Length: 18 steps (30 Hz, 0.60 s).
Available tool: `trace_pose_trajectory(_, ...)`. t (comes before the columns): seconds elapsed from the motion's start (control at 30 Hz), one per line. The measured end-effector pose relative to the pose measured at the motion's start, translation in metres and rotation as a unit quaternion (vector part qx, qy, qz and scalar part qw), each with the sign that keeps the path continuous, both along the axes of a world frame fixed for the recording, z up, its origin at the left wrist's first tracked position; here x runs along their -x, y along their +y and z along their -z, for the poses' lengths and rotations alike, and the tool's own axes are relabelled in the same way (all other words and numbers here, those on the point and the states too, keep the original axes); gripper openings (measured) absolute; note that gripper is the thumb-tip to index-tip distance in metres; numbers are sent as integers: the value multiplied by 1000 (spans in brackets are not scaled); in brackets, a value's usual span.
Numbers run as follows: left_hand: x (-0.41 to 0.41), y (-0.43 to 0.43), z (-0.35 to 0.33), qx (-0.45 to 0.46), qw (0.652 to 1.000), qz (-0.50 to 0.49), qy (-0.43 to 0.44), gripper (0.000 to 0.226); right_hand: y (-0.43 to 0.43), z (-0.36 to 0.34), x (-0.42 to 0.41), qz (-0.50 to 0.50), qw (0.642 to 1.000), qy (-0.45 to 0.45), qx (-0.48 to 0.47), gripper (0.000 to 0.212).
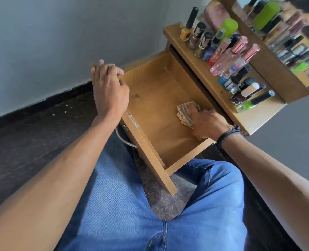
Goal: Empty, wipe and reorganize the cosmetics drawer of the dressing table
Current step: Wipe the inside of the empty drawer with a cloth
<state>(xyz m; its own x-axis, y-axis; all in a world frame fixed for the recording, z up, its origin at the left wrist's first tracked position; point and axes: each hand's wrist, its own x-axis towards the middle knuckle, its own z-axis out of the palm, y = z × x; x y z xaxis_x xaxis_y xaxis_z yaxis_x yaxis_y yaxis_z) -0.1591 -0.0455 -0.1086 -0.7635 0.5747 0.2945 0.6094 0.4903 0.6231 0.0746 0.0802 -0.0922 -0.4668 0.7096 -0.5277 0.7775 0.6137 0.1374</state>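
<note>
Wooden and pale brown, the drawer (pixel 146 70) stands pulled well out of the bench (pixel 260 117), over the lap of a person in blue jeans (pixel 123 205). Its front panel carries a curved metal handle (pixel 123 137) on the outer face.

At the drawer's far front corner, the left hand (pixel 110 89) lies palm down with the forearm stretched straight out from the body. Its fingers (pixel 116 70) are curled over the top edge of the corner and the thumb is tucked in on the drawer's inner side, so the hand grips the drawer.

Inside the drawer, on its floor near the side closest to the bench, lies a folded beige cloth (pixel 183 113). The right hand (pixel 207 124) reaches in over the drawer's near side wall, wrist bent down, with a dark band (pixel 227 134) round the wrist. Its fingers (pixel 193 110) are laid out flat on the cloth and press it against the drawer floor; they do not close round it. Apart from the cloth and that hand, only bare wood shows on the drawer floor.

Beyond the drawer, on the bench top, a crowded row of bottles (pixel 229 57) and nail polishes stands before a mirror (pixel 284 33). Beside the drawer on the left hand's side runs a dark floor (pixel 32 133) below a grey wall (pixel 59 33).
</note>
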Motion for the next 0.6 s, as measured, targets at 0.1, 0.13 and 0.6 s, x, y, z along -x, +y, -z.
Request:
trace_pose_trajectory(0.1, 0, 0, -1, 0, 1000, -1, -2, 37, -6, -9, -1, 9, 1000, 17, 23, 77)
trace_pose_trajectory(0.13, 0, 0, -1, -2, 1000, -1, -3, 37, -11, -12, 0, 11, 999, 28, 39, 78)
trace_pose_trajectory(0.6, -2, -3, -2, 0, 1000, 9, -7, 39, -90, 5, 7, -78, 990, 115, 2, 65)
